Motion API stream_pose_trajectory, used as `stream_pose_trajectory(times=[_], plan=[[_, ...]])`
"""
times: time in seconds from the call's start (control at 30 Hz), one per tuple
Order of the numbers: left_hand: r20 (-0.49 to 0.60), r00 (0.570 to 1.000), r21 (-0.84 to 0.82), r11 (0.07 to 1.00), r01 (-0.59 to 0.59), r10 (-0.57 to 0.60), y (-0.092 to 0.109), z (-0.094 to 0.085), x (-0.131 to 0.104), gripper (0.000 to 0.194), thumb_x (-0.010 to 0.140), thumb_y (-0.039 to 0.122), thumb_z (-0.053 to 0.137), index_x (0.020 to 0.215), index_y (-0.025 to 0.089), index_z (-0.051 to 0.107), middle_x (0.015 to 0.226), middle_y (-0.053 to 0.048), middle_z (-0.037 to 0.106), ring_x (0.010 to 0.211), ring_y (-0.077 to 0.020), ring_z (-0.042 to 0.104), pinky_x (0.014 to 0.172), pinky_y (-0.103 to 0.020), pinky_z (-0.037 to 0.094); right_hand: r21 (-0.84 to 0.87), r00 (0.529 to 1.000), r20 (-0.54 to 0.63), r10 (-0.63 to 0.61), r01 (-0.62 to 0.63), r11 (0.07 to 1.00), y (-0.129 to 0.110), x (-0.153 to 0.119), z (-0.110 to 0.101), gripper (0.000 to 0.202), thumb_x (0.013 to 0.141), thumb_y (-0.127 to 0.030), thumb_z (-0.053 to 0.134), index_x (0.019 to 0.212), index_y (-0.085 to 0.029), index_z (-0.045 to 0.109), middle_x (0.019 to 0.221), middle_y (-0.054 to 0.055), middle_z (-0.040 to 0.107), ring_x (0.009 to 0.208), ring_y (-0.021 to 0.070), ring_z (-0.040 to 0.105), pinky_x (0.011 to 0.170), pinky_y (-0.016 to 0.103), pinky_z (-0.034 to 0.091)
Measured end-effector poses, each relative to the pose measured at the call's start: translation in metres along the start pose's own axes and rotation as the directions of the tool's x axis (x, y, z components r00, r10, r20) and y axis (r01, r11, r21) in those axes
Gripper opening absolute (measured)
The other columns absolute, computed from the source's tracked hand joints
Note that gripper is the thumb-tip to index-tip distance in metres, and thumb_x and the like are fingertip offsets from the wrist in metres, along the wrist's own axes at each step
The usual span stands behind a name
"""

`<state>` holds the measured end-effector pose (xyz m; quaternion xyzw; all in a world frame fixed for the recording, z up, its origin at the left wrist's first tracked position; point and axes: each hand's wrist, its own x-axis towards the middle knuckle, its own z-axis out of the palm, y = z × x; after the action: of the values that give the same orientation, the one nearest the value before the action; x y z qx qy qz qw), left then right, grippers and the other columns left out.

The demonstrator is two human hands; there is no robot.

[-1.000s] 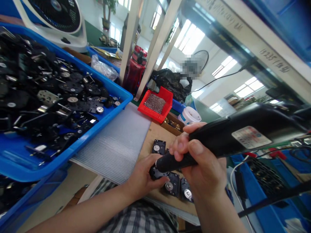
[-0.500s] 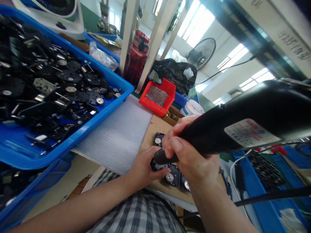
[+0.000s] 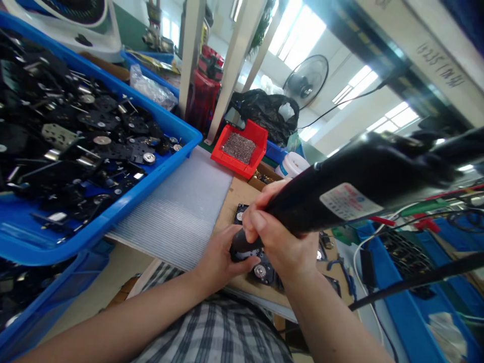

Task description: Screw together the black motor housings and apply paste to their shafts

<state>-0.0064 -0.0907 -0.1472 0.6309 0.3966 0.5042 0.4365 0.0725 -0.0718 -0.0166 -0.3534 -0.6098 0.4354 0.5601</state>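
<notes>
My right hand [image 3: 278, 237] is wrapped round the front end of a black electric screwdriver [image 3: 302, 201], which slants down to the left. Its dark nose rests over a small black mechanism with metal discs [image 3: 247, 256] on the brown board; the bit's tip is hidden. Gripping the edges of that mechanism is my left hand [image 3: 223, 257], thumb on the near side and fingers behind. Beside it lies another black mechanism [image 3: 260, 272] with a silver disc, and one more [image 3: 239, 216] sits just beyond.
A blue bin [image 3: 151, 186] heaped with black metal-and-plastic parts stands on the left. Beyond the brown board [image 3: 227, 206] sits a red tray [image 3: 217, 156] of tiny screws, near a white tub [image 3: 293, 164]. Blue trays [image 3: 401, 312] and cables are at right.
The screwdriver's rear end has swung lower and away, showing more of its cable end. Both hands keep their holds, and the whole view has shifted slightly.
</notes>
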Motion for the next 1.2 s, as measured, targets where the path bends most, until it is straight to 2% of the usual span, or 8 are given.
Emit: stream_pose_trajectory(times=[0.17,0.27,0.4,0.47,0.53,0.6,0.67,1.2], plan=[[0.010,0.999,0.019,0.999,-0.038,0.038,0.000,0.001,0.001,0.036,0.078,0.034,0.072,0.108,0.018,0.059,0.104,-0.006,0.068,0.100,-0.0270,0.064,0.088,-0.041,0.053,0.060,1.000,0.000,0.000,0.000,0.998,0.005,0.001,-0.005,0.017,0.072,-0.017,0.071,0.084,-0.023,0.061,0.062,-0.007,0.054,0.048,0.0099,0.051,0.052,0.027,0.045],[0.018,0.997,0.058,0.995,-0.079,0.078,0.002,-0.002,0.001,0.044,0.080,0.033,0.071,0.119,0.020,0.056,0.113,-0.008,0.067,0.107,-0.0288,0.062,0.095,-0.046,0.050,0.133,1.000,-0.014,-0.007,0.008,0.991,-0.002,0.004,-0.014,0.016,0.076,-0.023,0.070,0.091,-0.023,0.064,0.060,-0.007,0.054,0.046,0.0096,0.051,0.051,0.026,0.045],[0.016,0.981,0.262,0.946,-0.190,0.193,0.006,-0.010,-0.001,0.066,0.079,0.037,0.072,0.136,0.023,0.041,0.144,-0.018,0.046,0.131,-0.0342,0.045,0.105,-0.055,0.040,0.123,0.973,-0.207,-0.103,0.130,0.984,-0.017,0.009,-0.038,0.016,0.078,-0.027,0.068,0.093,-0.023,0.065,0.057,-0.007,0.052,0.044,0.0088,0.048,0.051,0.025,0.045],[0.057,0.942,0.443,0.837,-0.322,0.332,0.008,-0.013,-0.001,0.055,0.083,0.038,0.068,0.131,0.023,0.045,0.147,-0.020,0.041,0.131,-0.0341,0.045,0.101,-0.054,0.042,0.090,0.952,-0.284,-0.119,0.150,0.985,-0.019,0.011,-0.051,0.017,0.076,-0.028,0.068,0.091,-0.021,0.065,0.056,-0.007,0.052,0.043,0.0085,0.047,0.050,0.025,0.044],[0.145,0.895,0.569,0.704,-0.425,0.422,0.010,-0.014,0.001,0.033,0.087,0.033,0.062,0.118,0.022,0.054,0.142,-0.019,0.047,0.127,-0.0334,0.048,0.097,-0.051,0.043,0.089,0.943,-0.322,-0.085,0.120,0.989,-0.016,0.014,-0.059,0.018,0.075,-0.029,0.069,0.089,-0.020,0.064,0.055,-0.007,0.052,0.044,0.0087,0.048,0.049,0.024,0.043],[0.217,0.873,0.628,0.622,-0.468,0.438,0.011,-0.012,0.003,0.017,0.089,0.028,0.058,0.105,0.021,0.060,0.133,-0.016,0.057,0.122,-0.0329,0.052,0.095,-0.050,0.043,0.106,0.939,-0.341,-0.051,0.092,0.990,-0.011,0.016,-0.063,0.019,0.074,-0.031,0.069,0.088,-0.020,0.064,0.056,-0.007,0.053,0.044,0.0088,0.048,0.049,0.024,0.043],[0.242,0.869,0.652,0.590,-0.476,0.433,0.009,-0.010,0.005,0.012,0.090,0.025,0.057,0.100,0.020,0.062,0.125,-0.014,0.062,0.117,-0.0328,0.054,0.092,-0.049,0.045,0.121,0.938,-0.344,-0.045,0.092,0.988,-0.006,0.018,-0.064,0.018,0.075,-0.031,0.069,0.088,-0.020,0.064,0.056,-0.007,0.053,0.044,0.0088,0.048,0.050,0.024,0.043],[0.208,0.840,0.598,0.614,-0.515,0.502,0.001,-0.005,0.005,0.015,0.088,0.018,0.058,0.102,0.014,0.061,0.118,-0.017,0.059,0.111,-0.0327,0.052,0.088,-0.050,0.054,0.151,0.961,-0.268,-0.068,0.112,0.982,0.005,0.022,-0.062,0.011,0.078,-0.025,0.067,0.087,-0.020,0.064,0.058,-0.007,0.057,0.044,0.0088,0.051,0.049,0.025,0.045]])
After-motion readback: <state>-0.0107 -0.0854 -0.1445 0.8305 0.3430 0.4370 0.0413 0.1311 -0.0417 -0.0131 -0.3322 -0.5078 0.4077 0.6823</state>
